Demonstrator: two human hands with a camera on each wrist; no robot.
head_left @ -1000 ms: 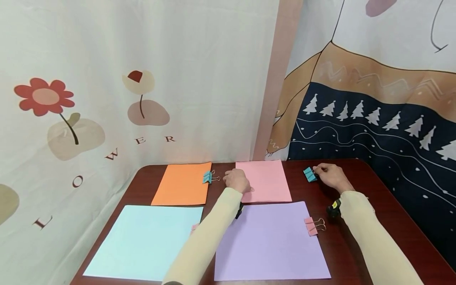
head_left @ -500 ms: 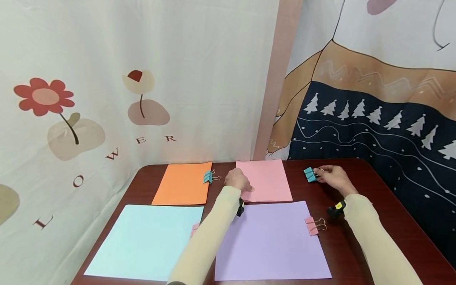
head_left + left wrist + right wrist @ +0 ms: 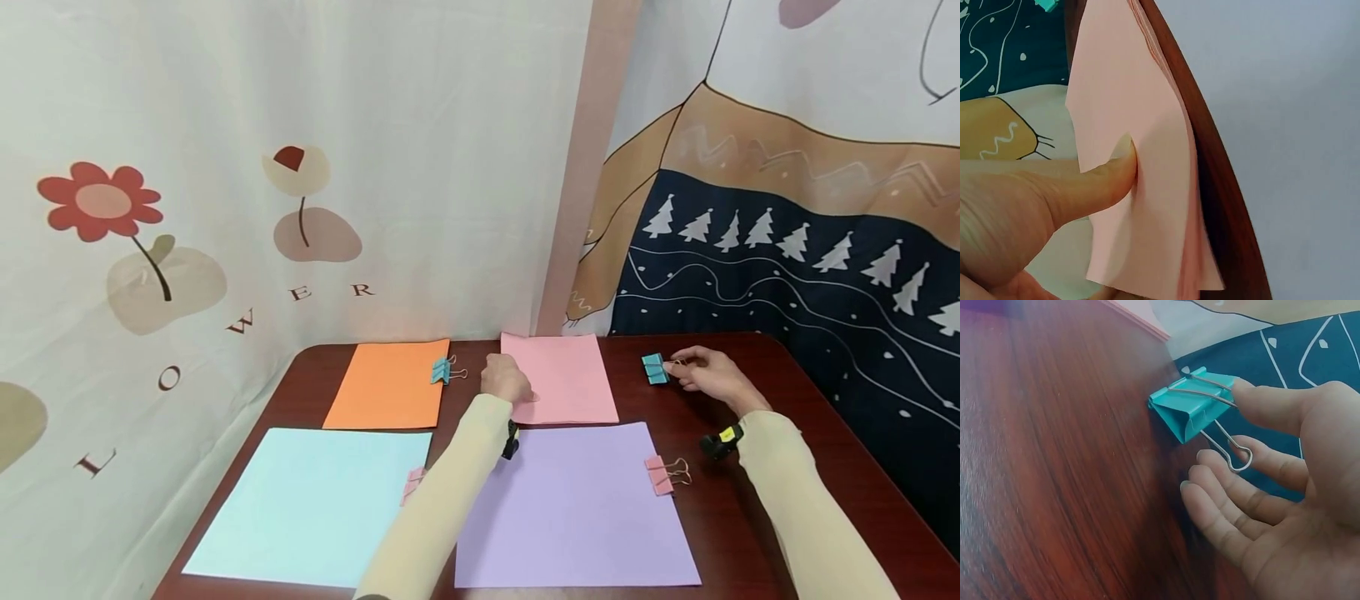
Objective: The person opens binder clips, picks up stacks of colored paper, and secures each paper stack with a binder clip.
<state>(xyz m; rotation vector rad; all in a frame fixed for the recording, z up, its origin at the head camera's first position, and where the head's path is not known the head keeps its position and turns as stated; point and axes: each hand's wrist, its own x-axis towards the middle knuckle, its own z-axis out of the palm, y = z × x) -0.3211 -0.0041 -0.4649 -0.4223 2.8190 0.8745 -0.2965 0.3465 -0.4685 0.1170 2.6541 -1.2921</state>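
Note:
At the left side of the pink paper stack [image 3: 566, 379], my left hand [image 3: 506, 379] grips the sheets. In the left wrist view its thumb [image 3: 1107, 178] presses on the top sheet, with fingers partly hidden underneath, and the layered edges of the stack [image 3: 1129, 94] fan slightly. To the right of the stack, my right hand [image 3: 708, 375] holds a teal binder clip [image 3: 656, 369] by its wire handles. The right wrist view shows the thumb on the upper handle of the binder clip [image 3: 1194, 403] and the fingers by the lower one. The clip's mouth faces left, toward the pink stack.
Orange paper [image 3: 390, 387] bears a teal binder clip [image 3: 442, 371] on its right edge. Nearer lie light blue paper [image 3: 307, 508] and purple paper [image 3: 573, 508], each with a pink binder clip [image 3: 660, 475] on its right edge. Curtains [image 3: 450, 167] hang behind the brown table [image 3: 825, 500].
My right hand has turned and its fingers have spread on the clip's handles; the clip has swung a little straighter. The left hand stays at the pink stack. The head view has shifted slightly.

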